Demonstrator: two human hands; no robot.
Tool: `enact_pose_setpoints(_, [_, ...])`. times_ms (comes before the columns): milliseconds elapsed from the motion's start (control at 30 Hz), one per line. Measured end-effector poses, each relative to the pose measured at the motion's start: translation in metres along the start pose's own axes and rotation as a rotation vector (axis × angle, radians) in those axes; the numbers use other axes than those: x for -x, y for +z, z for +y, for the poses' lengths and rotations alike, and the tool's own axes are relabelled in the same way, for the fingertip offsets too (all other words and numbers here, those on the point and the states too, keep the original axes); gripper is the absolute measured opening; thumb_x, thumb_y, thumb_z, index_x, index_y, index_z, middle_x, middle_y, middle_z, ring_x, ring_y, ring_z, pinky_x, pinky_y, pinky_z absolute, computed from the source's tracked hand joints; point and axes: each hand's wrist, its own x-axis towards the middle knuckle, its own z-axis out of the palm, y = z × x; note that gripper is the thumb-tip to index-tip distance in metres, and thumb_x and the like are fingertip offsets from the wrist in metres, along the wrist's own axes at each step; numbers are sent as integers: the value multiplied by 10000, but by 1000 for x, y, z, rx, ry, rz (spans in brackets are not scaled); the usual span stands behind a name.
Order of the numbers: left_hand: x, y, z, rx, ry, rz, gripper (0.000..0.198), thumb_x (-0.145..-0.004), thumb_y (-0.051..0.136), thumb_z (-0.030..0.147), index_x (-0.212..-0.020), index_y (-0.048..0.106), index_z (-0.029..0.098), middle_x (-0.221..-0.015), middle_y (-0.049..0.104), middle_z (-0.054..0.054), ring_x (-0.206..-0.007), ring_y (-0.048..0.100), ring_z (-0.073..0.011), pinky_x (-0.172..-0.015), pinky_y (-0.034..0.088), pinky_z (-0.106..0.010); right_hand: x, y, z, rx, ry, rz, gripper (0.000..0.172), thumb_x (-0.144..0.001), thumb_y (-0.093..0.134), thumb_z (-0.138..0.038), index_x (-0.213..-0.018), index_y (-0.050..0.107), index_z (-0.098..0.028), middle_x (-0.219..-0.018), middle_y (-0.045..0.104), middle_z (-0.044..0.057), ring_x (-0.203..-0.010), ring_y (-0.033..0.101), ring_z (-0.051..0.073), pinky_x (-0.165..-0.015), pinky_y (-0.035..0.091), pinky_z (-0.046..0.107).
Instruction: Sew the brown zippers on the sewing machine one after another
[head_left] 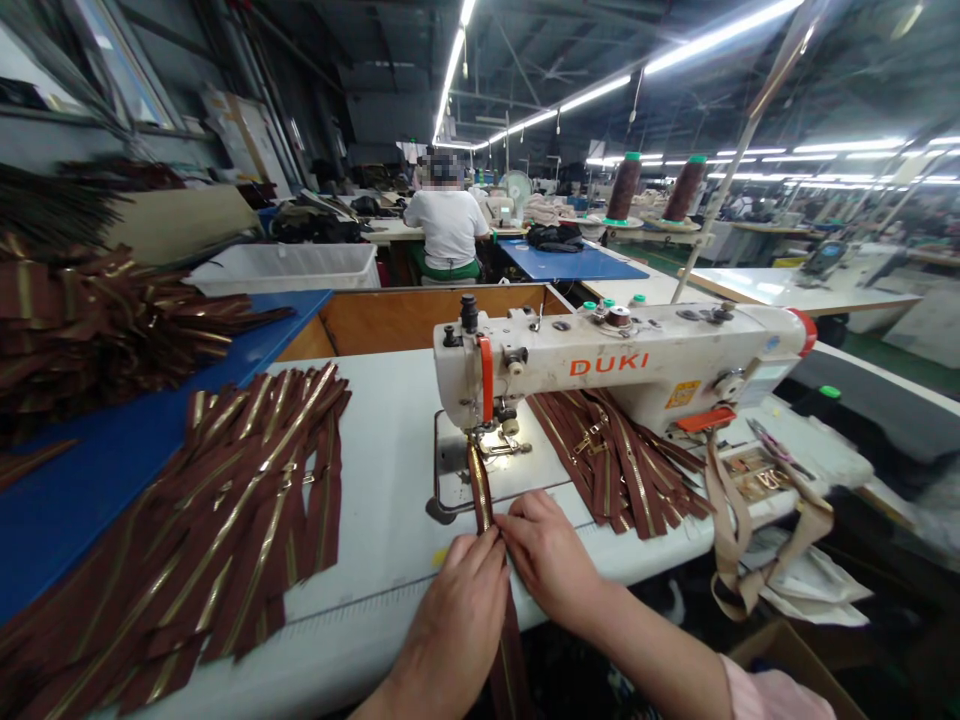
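A brown zipper (pixel 480 482) with gold teeth runs from under the presser foot of the white sewing machine (pixel 540 350) towards me and hangs over the table's front edge. My left hand (pixel 465 600) is closed on it from the left, fingertips pinching its near stretch. From the right, my right hand (pixel 546 550) also pinches the zipper, its fingers almost touching the left ones. Both hands are just in front of the lit needle plate (pixel 517 465). The fingertips partly hide the strip between them.
A heap of brown zippers (pixel 255 500) covers the table's left side; another bunch (pixel 622 460) lies under the machine arm. At right are a tray of small metal parts (pixel 757 480), scissors (pixel 776 445) and a beige strap (pixel 731 510). A person in white (pixel 446 225) sits ahead.
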Motion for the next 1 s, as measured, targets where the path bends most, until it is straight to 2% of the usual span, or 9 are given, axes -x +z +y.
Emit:
enact_pose_setpoints(267, [-1,-5,-4,59,35,-2,289,-891,372,76,-964,644,141,-934,676,-98,-889,618,-233,-792,556,-414,-2,-3,2,23,-35,-64,200,-927,453,-153,-997,638,-177,-869,564,52,-857,455,191,-743,382,312])
enact_pose_setpoints(433, [-1,-10,-10,138,47,-20,272,-908,372,98,-938,636,155,-918,671,-84,-881,613,-212,-789,552,-375,-3,-8,3,163,-107,-131,161,-935,476,-184,-990,627,-181,-882,560,54,-864,451,194,-727,371,314])
enact_pose_setpoints(633, [-15,-12,-38,177,96,-14,250,-928,369,125,-963,617,141,-901,640,-81,-859,598,-192,-775,539,-333,-8,-16,-1,373,-227,-223,127,-933,496,-189,-1017,588,-163,-886,560,42,-861,444,201,-741,363,325])
enact_pose_setpoints(767, [-28,-9,-60,72,186,-180,232,-897,406,105,-997,611,147,-959,618,-93,-902,573,-220,-806,530,-386,-12,-17,0,453,-299,-230,115,-934,484,-177,-971,585,-137,-902,560,48,-859,440,204,-755,363,335])
enact_pose_setpoints(833, [-29,-6,-67,40,212,-225,224,-890,422,104,-993,614,155,-981,616,-91,-924,568,-222,-824,527,-390,-13,-17,2,470,-331,-242,123,-937,472,-175,-950,588,-138,-896,558,50,-864,441,209,-755,362,343])
enact_pose_setpoints(1000, [-22,-3,-67,54,200,-154,264,-907,390,114,-1058,602,155,-1010,619,-93,-955,565,-217,-845,526,-381,-11,-18,6,453,-322,-241,148,-945,457,-183,-993,591,-143,-887,557,54,-863,443,211,-753,365,341])
